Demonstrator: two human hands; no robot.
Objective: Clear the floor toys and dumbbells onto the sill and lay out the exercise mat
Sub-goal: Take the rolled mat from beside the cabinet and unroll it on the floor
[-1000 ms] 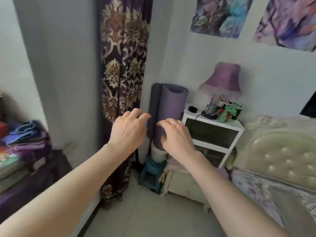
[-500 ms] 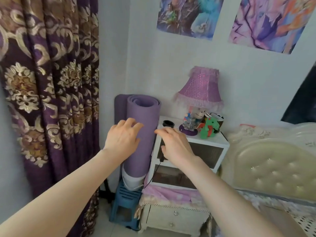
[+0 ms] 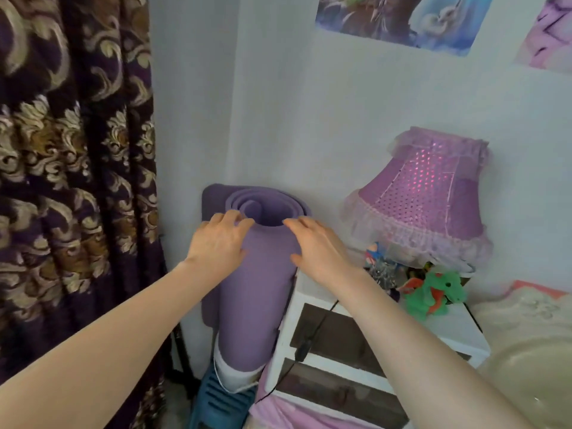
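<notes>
A rolled purple exercise mat [image 3: 257, 305] stands upright in the corner, between the curtain and a white bedside cabinet, its lower end in a white sleeve on a blue stool. My left hand [image 3: 216, 246] clasps the roll's upper left side, fingers curled over the top rim. On the upper right side lies my right hand [image 3: 318, 252], fingertips at the rim and thumb against the mat. No floor toys or dumbbells are in view.
A dark purple patterned curtain [image 3: 77, 181] hangs at the left. The white bedside cabinet [image 3: 458, 329] carries a purple lamp [image 3: 424, 196] and a green dragon plush [image 3: 433, 294]. A black cable [image 3: 309, 339] hangs down its front. A padded headboard [image 3: 532, 351] is at the right.
I have come closer to the corner. Both hands rose from the mat's middle and the cabinet front to the top of the roll and now touch it.
</notes>
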